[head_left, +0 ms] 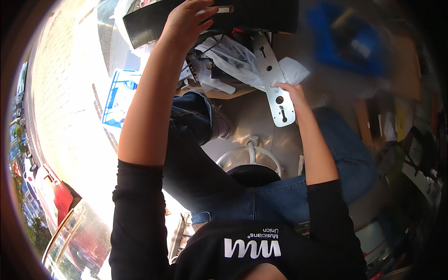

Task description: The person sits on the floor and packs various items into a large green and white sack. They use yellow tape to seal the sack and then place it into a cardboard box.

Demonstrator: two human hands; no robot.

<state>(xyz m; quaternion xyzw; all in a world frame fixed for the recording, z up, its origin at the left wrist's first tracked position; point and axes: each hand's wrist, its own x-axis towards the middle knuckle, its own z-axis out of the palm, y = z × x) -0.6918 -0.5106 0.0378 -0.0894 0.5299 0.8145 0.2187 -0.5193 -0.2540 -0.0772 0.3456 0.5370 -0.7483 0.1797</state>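
Note:
My right hand (294, 93) grips a long silver metal plate (280, 91) with a rounded end and round and keyhole-shaped cut-outs. White plastic wrapping (295, 71) lies behind the plate, near my fingers. My left hand (190, 22) is raised at the top, against a large black box or case (259, 14); its fingers are spread and partly out of frame. Whether it touches the case cannot be told. Below the case sits an open carton (241, 92) with clear plastic bags (234, 57), a dark cable and metal parts.
A blue and white crate (113, 101) stands at the left in bright light, a blurred blue bin (346, 42) at the upper right. Between my legs is a round black stool seat (253, 175) with a white metal frame. A red car (52, 192) is outside at left.

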